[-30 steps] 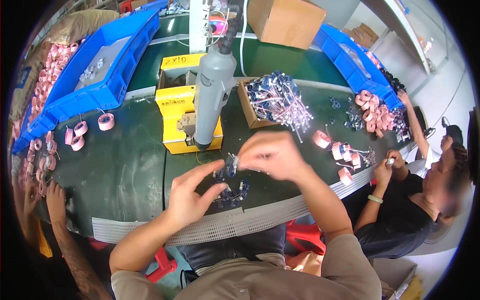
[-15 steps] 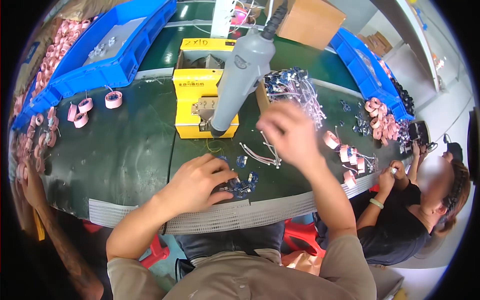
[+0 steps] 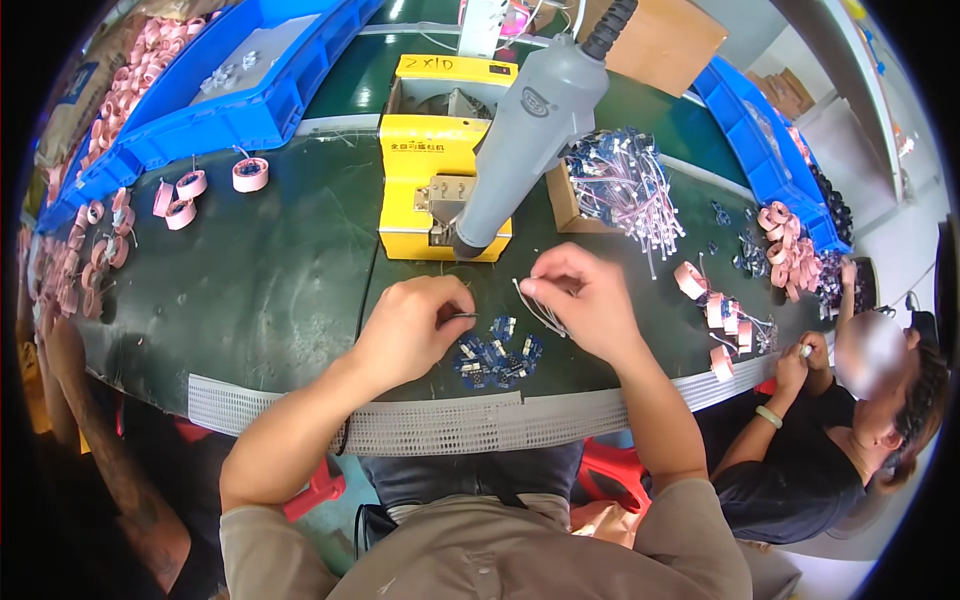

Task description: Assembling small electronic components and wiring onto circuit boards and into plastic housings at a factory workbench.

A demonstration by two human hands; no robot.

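Observation:
My left hand [image 3: 420,322] is closed in a pinch, with the thin dark edge of a small circuit board [image 3: 462,315] showing between thumb and fingertips. Across from it, my right hand [image 3: 590,302] pinches the end of a thin white-and-pink wire lead [image 3: 521,288]. More of these leads [image 3: 547,317] run below its fingers, partly hidden. On the table between and just nearer than my hands lies a loose pile of blue circuit boards [image 3: 496,360]. Behind the hands stands a yellow machine [image 3: 425,150], with a grey nozzle-shaped tool [image 3: 530,135] slanting down in front of it.
An open cardboard box [image 3: 567,200] overflows with wired boards [image 3: 630,190]. Pink rings [image 3: 250,175] sit at the left, more pink rings [image 3: 715,305] at the right. Blue bins [image 3: 225,125] line the far side. Co-workers' hands [image 3: 800,362] are at both table ends.
My left hand has lifted off the board pile with a board pinched in it. My right hand has come down and nearer, onto a wire lead. The view has shifted slightly.

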